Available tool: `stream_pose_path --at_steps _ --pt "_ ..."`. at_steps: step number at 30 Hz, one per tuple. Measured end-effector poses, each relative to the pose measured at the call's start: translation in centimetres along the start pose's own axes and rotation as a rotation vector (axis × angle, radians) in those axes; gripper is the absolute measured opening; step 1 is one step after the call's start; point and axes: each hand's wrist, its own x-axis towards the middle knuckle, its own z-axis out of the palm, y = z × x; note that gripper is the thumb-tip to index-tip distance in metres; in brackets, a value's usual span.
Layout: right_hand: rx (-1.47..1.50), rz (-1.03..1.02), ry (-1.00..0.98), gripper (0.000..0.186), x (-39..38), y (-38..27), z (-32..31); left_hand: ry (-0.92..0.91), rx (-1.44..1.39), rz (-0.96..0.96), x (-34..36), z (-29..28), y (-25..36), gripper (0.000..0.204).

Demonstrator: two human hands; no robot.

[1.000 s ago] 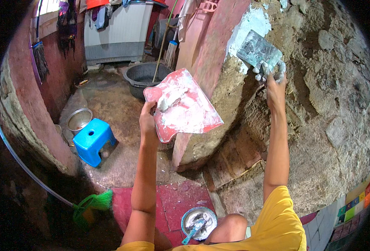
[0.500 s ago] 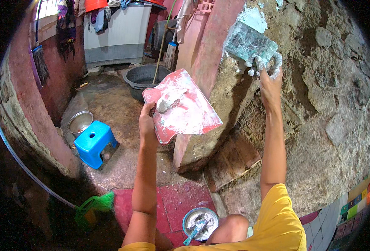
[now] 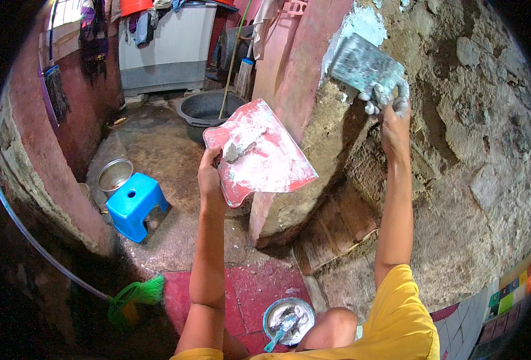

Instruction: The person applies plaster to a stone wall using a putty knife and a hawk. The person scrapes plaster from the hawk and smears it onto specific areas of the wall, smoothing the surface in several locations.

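Note:
My left hand (image 3: 210, 177) grips the edge of a red plastic board (image 3: 237, 193) smeared with white plaster, a greyish lump (image 3: 241, 147) lying near its left side. Up at the wall, my right hand (image 3: 391, 108) is closed on the lower edge of a flat greenish plastering blade (image 3: 364, 65), its fingers coated in plaster. The blade lies against or very close to the wall edge, just below a patch of wet white plaster (image 3: 364, 25). Between my knees sits a round tub (image 3: 306, 304) of white plaster with a blue-handled scraper (image 3: 282, 332) in it.
Rough, bare masonry (image 3: 481, 132) fills the right side. A blue stool (image 3: 135, 204), a metal pot (image 3: 115, 174) and a black basin (image 3: 196, 112) stand on the floor to the left. A green broom (image 3: 136, 297) lies lower left. A wooden board (image 3: 337, 225) leans by the wall's foot.
My right hand and the blade have shifted slightly right and down along the wall, uncovering more of the white patch. My left hand and the board have barely moved.

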Motion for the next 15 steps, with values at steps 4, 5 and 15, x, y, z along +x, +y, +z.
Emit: stream_pose_path --at_steps 4,5,15 --pt "-0.143 -0.042 0.020 0.034 0.6 -0.2 1.4 0.022 0.034 0.015 -0.2 0.1 0.0 0.023" --pt "-0.172 -0.044 0.044 0.034 0.8 0.0 1.2 0.020 0.041 0.024 -0.1 0.1 0.0 0.023" --pt "0.050 0.068 0.113 0.037 -0.9 1.1 -0.3 0.010 0.028 0.016 0.7 -0.9 0.0 0.021"
